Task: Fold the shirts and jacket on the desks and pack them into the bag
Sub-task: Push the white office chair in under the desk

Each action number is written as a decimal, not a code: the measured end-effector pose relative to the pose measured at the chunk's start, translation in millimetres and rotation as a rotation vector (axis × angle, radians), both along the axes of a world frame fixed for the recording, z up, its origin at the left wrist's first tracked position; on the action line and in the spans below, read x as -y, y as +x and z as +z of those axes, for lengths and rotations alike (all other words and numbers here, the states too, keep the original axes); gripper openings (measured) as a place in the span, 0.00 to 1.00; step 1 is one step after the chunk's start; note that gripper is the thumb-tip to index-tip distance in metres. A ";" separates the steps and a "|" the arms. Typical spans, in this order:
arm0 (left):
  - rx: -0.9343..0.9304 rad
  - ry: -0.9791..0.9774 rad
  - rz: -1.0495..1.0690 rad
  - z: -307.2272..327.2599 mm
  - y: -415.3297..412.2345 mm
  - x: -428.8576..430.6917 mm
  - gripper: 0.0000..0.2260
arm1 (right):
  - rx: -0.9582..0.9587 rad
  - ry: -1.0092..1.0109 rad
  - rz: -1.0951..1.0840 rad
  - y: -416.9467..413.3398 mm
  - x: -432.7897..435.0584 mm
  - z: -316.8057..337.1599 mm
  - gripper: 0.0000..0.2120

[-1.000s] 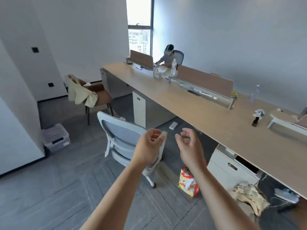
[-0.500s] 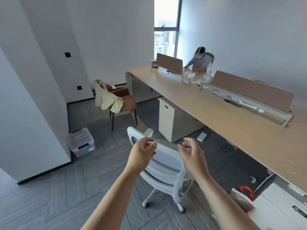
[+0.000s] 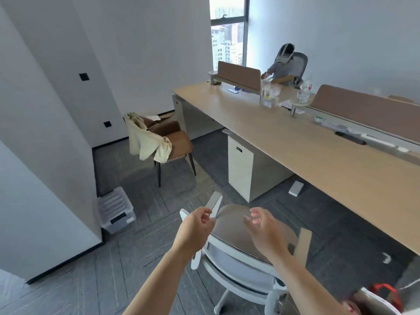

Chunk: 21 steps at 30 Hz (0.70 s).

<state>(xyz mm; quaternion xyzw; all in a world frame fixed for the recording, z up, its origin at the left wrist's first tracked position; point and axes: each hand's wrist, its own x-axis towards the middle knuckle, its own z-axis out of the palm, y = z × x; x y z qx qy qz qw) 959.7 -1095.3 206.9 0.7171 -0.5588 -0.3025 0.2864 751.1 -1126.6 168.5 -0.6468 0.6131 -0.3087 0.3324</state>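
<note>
A cream jacket [image 3: 148, 142] hangs over the back and seat of a brown chair [image 3: 176, 142] near the far wall. Both my hands are raised in front of me above a white swivel chair [image 3: 238, 258]. My left hand [image 3: 195, 228] is loosely curled with nothing visible in it. My right hand [image 3: 263, 228] has its fingers apart and holds nothing. At the bottom right corner the rim and red handle of a bag [image 3: 384, 294] show. The long wooden desk [image 3: 306, 155] runs along the right.
A clear plastic storage box [image 3: 117, 210] sits on the floor by the left wall. A white drawer cabinet [image 3: 241, 169] stands under the desk. Another person [image 3: 281, 64] sits at the far end. Brown dividers, a water bottle [image 3: 304, 93] and small items are on the desk.
The view has swung left and moved forward; the jacket on the brown chair and the swivel chair are nearer. My hands stayed raised and empty in front of me.
</note>
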 end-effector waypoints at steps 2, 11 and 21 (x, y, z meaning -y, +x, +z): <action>0.011 0.020 -0.058 -9.3 11.4 25.4 0.12 | -0.044 0.004 -0.055 5.6 14.7 -5.9 0.18; 0.051 0.111 -0.487 -78.3 61.9 127.1 0.13 | -0.356 0.051 -0.397 40.0 20.1 -55.4 0.19; 0.031 0.184 -0.712 -113.8 78.9 138.6 0.15 | -0.482 0.129 -0.587 87.4 -9.4 -63.6 0.22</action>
